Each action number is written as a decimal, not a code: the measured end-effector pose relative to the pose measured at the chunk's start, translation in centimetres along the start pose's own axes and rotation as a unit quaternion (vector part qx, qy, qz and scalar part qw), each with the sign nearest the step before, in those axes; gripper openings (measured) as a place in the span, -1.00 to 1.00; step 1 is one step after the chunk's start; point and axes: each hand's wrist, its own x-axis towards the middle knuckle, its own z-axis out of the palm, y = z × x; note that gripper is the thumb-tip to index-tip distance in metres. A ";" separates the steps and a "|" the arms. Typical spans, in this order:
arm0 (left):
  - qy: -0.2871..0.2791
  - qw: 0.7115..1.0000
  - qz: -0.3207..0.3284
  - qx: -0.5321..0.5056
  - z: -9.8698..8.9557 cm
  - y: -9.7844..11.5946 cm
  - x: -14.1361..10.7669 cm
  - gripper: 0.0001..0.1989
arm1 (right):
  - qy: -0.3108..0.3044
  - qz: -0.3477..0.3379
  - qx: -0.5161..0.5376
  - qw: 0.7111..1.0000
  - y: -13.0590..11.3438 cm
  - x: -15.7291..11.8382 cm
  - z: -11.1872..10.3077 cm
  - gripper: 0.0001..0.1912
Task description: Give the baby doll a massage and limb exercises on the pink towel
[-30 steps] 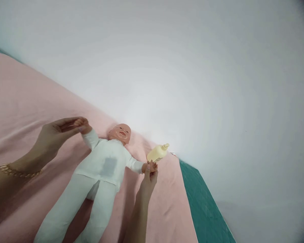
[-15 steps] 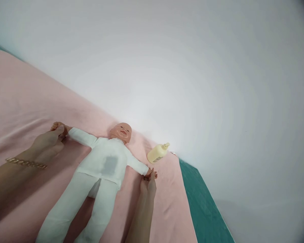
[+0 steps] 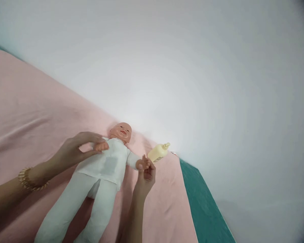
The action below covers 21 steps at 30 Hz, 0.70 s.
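Note:
A baby doll [image 3: 103,162] in a white top and white trousers lies on its back on a pink cloth [image 3: 167,202]. Its one arm is folded in over the chest, and my left hand [image 3: 83,148] has thumb and fingers around that arm near the doll's small hand. On the other side, my right hand [image 3: 146,173] pinches the doll's other hand [image 3: 143,163], which is lifted and bent inward. A grey patch shows on the front of the top.
Beside the doll's raised hand, a pale yellow pump bottle [image 3: 158,152] lies tilted by the white wall [image 3: 192,84]. A green surface [image 3: 205,202] shows past the cloth's right edge.
My left hand has brought the doll's outstretched arm inward over its chest. My right hand has raised and bent the other arm slightly inward. The bottle has stayed put.

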 end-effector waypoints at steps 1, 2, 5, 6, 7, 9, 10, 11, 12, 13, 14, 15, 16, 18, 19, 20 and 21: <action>-0.026 0.997 0.067 -0.013 0.4 -0.1 -0.2 -0.77 | -0.031 -0.012 0.002 0.999 0.1 -0.5 0.5 -0.64; -0.052 0.990 0.126 -0.023 0.8 -0.3 -0.4 -0.80 | -0.066 -0.037 -0.011 0.997 0.2 -1.1 1.1 -0.64; -0.099 0.971 0.218 -0.020 1.7 -0.9 -1.1 -0.74 | -0.161 -0.145 -0.073 0.973 0.4 -2.3 2.5 -0.64; -0.098 0.969 0.227 -0.017 1.9 -1.1 -1.2 -0.72 | -0.186 -0.181 -0.092 0.961 0.4 -2.5 2.7 -0.64; -0.095 0.967 0.235 -0.015 2.0 -1.2 -1.3 -0.70 | -0.203 -0.211 -0.107 0.950 0.3 -2.6 2.9 -0.63; -0.095 0.965 0.244 -0.014 2.0 -1.2 -1.3 -0.66 | -0.219 -0.250 -0.130 0.934 0.2 -2.6 3.1 -0.61; -0.101 0.964 0.247 -0.014 1.9 -1.1 -1.2 -0.64 | -0.215 -0.264 -0.138 0.930 0.1 -2.5 3.1 -0.61; -0.109 0.962 0.250 -0.016 1.8 -0.9 -1.1 -0.63 | -0.208 -0.278 -0.142 0.927 0.0 -2.4 3.1 -0.60; -0.113 0.961 0.253 -0.019 1.7 -0.7 -0.9 -0.63 | -0.202 -0.290 -0.147 0.924 -0.2 -2.3 3.1 -0.61; -0.113 0.960 0.254 -0.022 1.5 -0.5 -0.8 -0.64 | -0.200 -0.299 -0.155 0.920 -0.3 -2.3 3.1 -0.61; -0.114 0.960 0.253 -0.025 1.4 -0.3 -0.7 -0.66 | -0.203 -0.305 -0.165 0.916 -0.4 -2.2 3.1 -0.62; -0.113 0.961 0.251 -0.026 1.4 -0.2 -0.6 -0.68 | -0.207 -0.307 -0.174 0.913 -0.5 -2.3 3.2 -0.63; -0.112 0.962 0.246 -0.025 1.3 -0.1 -0.6 -0.69 | -0.213 -0.304 -0.183 0.910 -0.6 -2.3 3.2 -0.65; -0.121 0.964 0.234 -0.018 1.4 -0.1 -0.7 -0.71 | -0.221 -0.288 -0.190 0.912 -0.6 -2.5 3.3 -0.68; -0.128 0.965 0.229 -0.015 1.4 -0.2 -0.8 -0.71 | -0.220 -0.280 -0.183 0.916 -0.6 -2.7 3.3 -0.69; -0.131 0.965 0.225 -0.015 1.5 -0.2 -0.9 -0.72 | -0.218 -0.269 -0.172 0.922 -0.5 -2.8 3.3 -0.70; -0.129 0.967 0.218 -0.019 1.4 -0.3 -0.9 -0.74 | -0.215 -0.252 -0.158 0.930 -0.3 -2.9 3.2 -0.71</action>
